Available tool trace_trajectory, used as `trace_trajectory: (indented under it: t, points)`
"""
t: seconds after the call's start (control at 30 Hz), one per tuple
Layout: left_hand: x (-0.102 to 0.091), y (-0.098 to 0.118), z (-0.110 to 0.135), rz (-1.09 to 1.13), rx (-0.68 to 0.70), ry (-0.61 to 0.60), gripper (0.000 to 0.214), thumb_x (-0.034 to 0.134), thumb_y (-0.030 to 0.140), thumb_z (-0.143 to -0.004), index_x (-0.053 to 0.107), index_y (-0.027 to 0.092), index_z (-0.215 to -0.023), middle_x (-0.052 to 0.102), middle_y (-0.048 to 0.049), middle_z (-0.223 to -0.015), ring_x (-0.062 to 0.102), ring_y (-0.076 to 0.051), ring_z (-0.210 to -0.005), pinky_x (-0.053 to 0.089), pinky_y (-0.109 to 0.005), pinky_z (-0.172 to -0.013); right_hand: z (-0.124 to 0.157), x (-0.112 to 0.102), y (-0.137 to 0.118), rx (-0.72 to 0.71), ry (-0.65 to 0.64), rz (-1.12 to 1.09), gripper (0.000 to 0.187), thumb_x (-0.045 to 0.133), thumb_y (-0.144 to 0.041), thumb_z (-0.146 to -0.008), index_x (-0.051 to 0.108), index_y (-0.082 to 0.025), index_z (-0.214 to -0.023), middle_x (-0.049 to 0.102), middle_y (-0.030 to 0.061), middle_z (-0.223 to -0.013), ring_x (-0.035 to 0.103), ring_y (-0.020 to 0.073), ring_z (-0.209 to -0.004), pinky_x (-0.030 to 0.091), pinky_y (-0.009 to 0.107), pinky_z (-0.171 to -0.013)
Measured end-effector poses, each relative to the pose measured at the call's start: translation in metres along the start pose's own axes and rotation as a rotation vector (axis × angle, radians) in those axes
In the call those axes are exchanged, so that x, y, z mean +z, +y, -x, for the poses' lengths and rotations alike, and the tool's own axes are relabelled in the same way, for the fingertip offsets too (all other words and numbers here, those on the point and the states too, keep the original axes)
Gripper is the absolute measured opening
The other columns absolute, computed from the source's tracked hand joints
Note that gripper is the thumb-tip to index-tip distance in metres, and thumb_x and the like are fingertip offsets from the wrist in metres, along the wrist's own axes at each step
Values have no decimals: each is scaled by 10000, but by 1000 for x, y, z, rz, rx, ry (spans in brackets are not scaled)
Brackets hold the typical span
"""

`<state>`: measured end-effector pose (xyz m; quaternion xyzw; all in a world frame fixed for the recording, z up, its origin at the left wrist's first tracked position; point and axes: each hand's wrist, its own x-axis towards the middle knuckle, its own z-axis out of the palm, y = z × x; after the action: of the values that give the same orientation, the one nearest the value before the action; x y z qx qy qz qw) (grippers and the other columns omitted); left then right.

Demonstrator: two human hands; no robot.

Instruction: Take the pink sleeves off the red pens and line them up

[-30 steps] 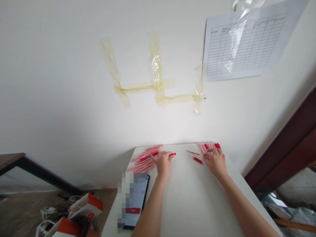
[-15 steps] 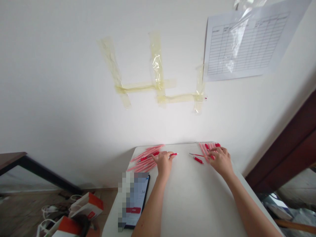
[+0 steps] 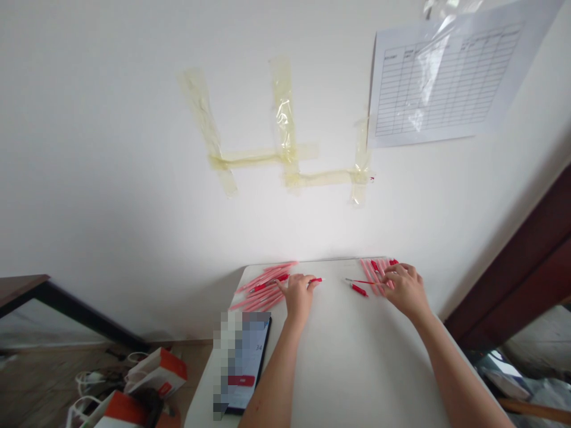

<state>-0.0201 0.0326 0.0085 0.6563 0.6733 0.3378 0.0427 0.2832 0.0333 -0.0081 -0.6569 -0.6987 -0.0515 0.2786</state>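
Observation:
At the far end of the white table, my left hand is closed around a red pen piece, whose pale tip sticks out to the right. My right hand pinches a thin red pen refill that points left. Just below the refill lies a red pen part with a light end. Beside my left hand, a red pen rests on several thin pale-pink strips. More pink strips and red pen parts lie by my right fingers, partly covered.
A phone with its screen lit lies at the table's left edge. The white wall behind carries yellowed tape and a printed sheet. On the floor at left are red-and-white boxes and cables.
My right hand has shifted slightly to the right with the refill. My left hand has barely moved and keeps its hold on the red pen piece.

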Motion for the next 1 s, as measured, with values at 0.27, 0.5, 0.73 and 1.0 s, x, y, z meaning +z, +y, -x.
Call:
trace_trajectory:
  t: [0.27, 0.5, 0.73, 1.0]
  points:
    - [-3, 2, 0, 20, 2, 1, 165, 610, 344, -932, 773, 331, -911, 775, -8, -1033, 629, -234, -1114, 31, -688, -1189, 0, -5, 2, 20, 0, -7, 182, 546, -320, -812, 692, -253, -726, 668, 60, -1148, 435, 327, -1223, 399, 534, -957]
    - [2, -1, 1, 25, 18, 16, 97, 691, 360, -875, 776, 331, -911, 775, -8, -999, 633, -254, -1093, 27, -710, -1178, 3, 8, -13, 16, 29, -17, 222, 577, -389, -848, 684, -235, -729, 665, 105, -1121, 464, 343, -1203, 404, 541, -970]
    - [-1, 3, 1, 37, 7, -6, 97, 705, 345, -861, 781, 331, -919, 773, -15, -985, 635, -267, -1085, 35, -705, -1181, 5, 17, -23, 12, -62, 25, 221, 668, -405, -818, 658, -229, -685, 633, 101, -1169, 458, 356, -1228, 385, 575, -1007]
    - [0, 2, 1, 37, 13, -3, 91, 707, 341, -861, 778, 334, -917, 772, -2, -975, 634, -260, -1088, 18, -705, -1179, 6, 18, -24, 19, -95, 17, 129, 674, -340, -804, 684, -236, -729, 611, 96, -1209, 434, 366, -1262, 367, 596, -1027]
